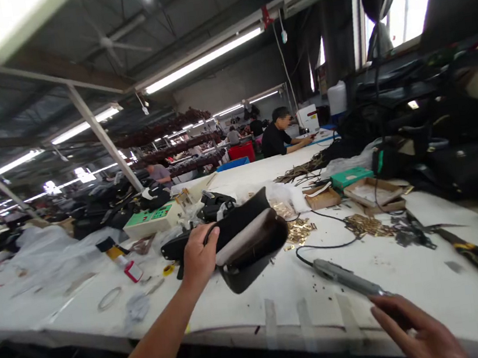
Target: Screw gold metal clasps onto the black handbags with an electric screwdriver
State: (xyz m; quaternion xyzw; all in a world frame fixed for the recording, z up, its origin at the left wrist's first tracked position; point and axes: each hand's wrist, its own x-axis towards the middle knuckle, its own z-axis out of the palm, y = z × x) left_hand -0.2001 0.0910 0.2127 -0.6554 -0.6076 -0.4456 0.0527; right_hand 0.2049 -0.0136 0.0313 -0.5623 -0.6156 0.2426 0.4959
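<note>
My left hand (200,256) is closed around a black bag (245,225), which hangs tilted over the white table. Its mouth faces right and shows a pale grey and dark inside. At the lower right is my right hand (416,323), its thumb and fingers apart, with no held object that I can make out. The fingertips are close to the tip of a grey corded electric screwdriver (344,276) lying on the table; whether they touch it I cannot tell. Gold metal pieces (301,230) lie behind the bag.
Pliers (472,248) with yellow and black handles lie at right, near more gold fittings (366,225) and a cardboard tray (375,193). A small red-labelled bottle (132,269) and yellow tape roll (169,269) are at left. A person (279,132) sits at the far end.
</note>
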